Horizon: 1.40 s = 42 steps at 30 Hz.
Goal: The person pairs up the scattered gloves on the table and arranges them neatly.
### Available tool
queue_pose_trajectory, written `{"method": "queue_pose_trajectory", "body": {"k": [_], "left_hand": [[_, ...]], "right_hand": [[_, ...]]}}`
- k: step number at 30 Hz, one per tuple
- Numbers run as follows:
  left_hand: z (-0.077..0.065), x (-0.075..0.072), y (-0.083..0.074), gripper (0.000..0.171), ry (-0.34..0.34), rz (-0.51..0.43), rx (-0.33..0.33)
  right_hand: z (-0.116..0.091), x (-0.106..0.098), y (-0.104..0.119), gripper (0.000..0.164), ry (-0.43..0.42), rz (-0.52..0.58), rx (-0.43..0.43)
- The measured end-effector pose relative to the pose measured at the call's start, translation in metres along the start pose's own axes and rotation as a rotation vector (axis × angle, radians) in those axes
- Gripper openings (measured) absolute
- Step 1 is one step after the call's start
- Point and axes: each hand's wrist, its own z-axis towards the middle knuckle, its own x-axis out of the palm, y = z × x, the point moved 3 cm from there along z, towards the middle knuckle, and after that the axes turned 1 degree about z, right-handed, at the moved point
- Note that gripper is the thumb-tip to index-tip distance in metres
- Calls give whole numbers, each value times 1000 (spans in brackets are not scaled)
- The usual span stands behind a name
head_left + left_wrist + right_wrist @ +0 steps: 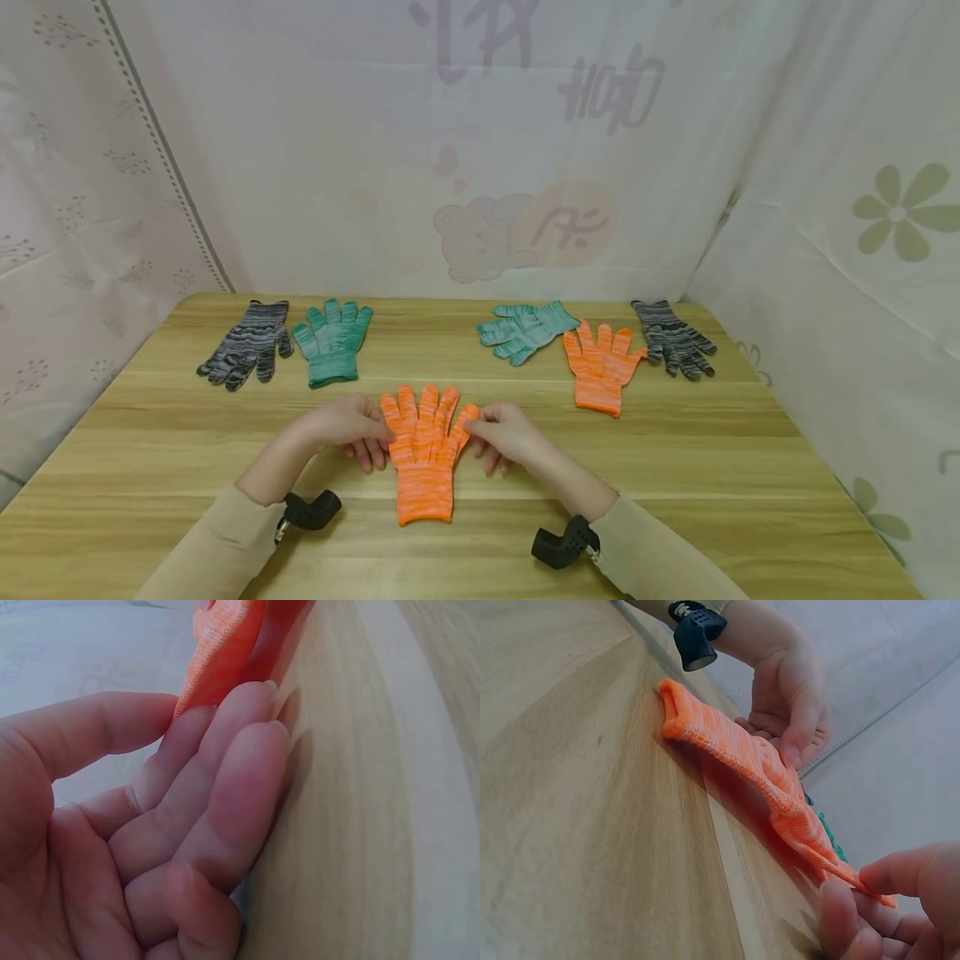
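An orange knitted glove point(426, 450) is spread flat between the hands, its fingers pointing to the back and its cuff to the front. My left hand point(356, 429) pinches its left edge between thumb and index finger; the left wrist view shows that orange edge point(225, 664) at the fingertips, with the other fingers loosely curled beneath. At the opposite side my right hand point(508, 437) pinches the glove's thumb. Seen from the right wrist, the glove point(735, 754) hangs close over the wooden table, with a shadow under it.
On the wooden table point(600, 500), a grey-black glove point(251, 343) and a green glove point(335, 340) lie back left. Back right are another green glove point(525, 331), a second orange glove point(600, 367) and another grey-black glove point(671, 337). Printed curtains point(337, 167) enclose the table.
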Motion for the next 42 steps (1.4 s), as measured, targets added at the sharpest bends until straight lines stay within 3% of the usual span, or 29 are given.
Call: {"method": "queue_pose_trajectory", "body": {"k": [42], "left_hand": [[1,-1,4,20,-35,61,-72]], "right_hand": [[3,-2,-3,30,-24,-183,10]]}}
